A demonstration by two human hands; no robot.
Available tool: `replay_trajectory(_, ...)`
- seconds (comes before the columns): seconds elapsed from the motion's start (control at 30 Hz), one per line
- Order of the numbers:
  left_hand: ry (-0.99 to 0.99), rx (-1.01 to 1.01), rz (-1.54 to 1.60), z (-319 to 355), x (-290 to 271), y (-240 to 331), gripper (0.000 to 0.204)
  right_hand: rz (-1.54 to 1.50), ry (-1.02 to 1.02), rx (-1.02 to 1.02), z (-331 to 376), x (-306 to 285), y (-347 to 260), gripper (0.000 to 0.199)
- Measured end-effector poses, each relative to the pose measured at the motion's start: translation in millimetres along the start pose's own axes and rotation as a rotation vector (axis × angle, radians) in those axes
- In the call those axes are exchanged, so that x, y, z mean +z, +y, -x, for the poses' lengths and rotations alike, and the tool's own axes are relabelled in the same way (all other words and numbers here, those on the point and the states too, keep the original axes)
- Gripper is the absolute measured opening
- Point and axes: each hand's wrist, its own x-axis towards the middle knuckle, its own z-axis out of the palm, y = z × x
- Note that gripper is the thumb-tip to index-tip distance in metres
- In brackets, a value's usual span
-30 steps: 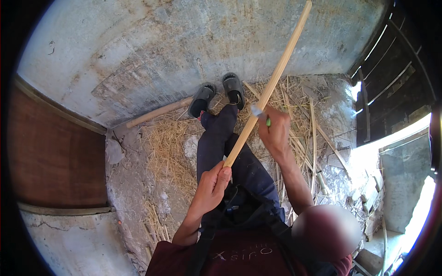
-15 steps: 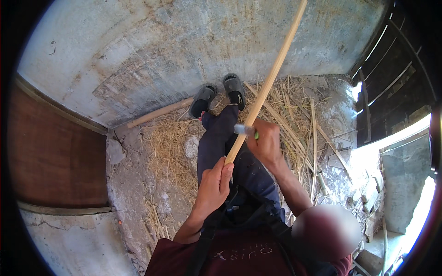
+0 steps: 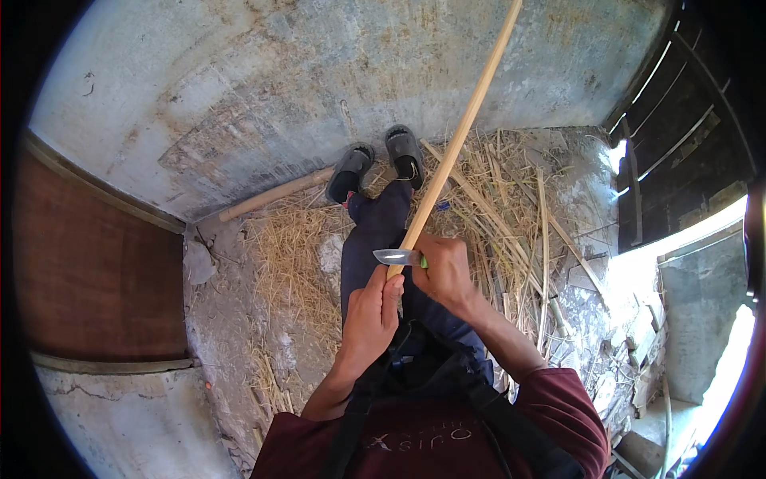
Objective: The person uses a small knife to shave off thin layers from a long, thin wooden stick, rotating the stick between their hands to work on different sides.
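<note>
A long pale wooden strip (image 3: 459, 144), perhaps split bamboo, slants from my lap up and away to the right. My left hand (image 3: 369, 315) is closed round its near end, thumb on top. In my right hand (image 3: 447, 271) is a knife (image 3: 392, 256) with a short silvery blade and a green handle that shows only in part. The blade lies across the strip just beyond my left fingertips, its tip pointing left. Most of the handle is hidden in my fist.
Shavings and straw (image 3: 291, 247) cover the floor round my legs, with several long strips (image 3: 543, 255) lying at the right. A pole (image 3: 275, 194) lies along the concrete wall (image 3: 263, 96) by my grey slippers (image 3: 351, 172). A brown panel (image 3: 100, 271) stands at the left, dark boards (image 3: 678, 120) at the right.
My right hand has drawn the knife down along the strip toward my left hand. The strip's far end has shifted slightly left; my left hand has kept its grip.
</note>
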Motion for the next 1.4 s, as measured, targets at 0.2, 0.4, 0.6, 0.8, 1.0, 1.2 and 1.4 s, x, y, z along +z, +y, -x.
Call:
replay_trajectory(0.2,0.006,0.001,-0.104,3.7,0.7,-0.8,0.025,-0.011,0.036,0.008,-6.1,4.3,-0.4,0.028)
replay_trajectory(0.4,0.035,0.034,-0.111,3.4,-6.2,11.8,0.024,0.001,0.093,-0.07,-15.2,7.5,0.7,0.025)
replay_trajectory(0.6,0.046,0.041,-0.123,1.9,-8.9,16.8,0.021,0.016,0.148,-0.086,-22.5,6.4,-2.0,0.023)
replay_trajectory(0.8,0.083,0.078,-0.138,3.0,-9.4,8.3,0.022,0.054,0.173,-0.088,-29.2,6.9,-8.8,0.027)
replay_trajectory(1.0,0.078,0.07,-0.162,1.3,-13.9,12.7,0.022,0.005,0.181,-0.077,-36.8,3.4,-15.7,0.019)
replay_trajectory(1.2,0.015,0.03,-0.178,23.5,-9.1,6.1,0.021,0.097,0.516,0.047,-78.6,-22.6,28.7,0.014)
replay_trajectory(1.4,-0.005,0.0,-0.119,21.1,-13.3,-4.6,0.024,0.189,0.414,0.023,-81.1,-30.3,35.5,0.006)
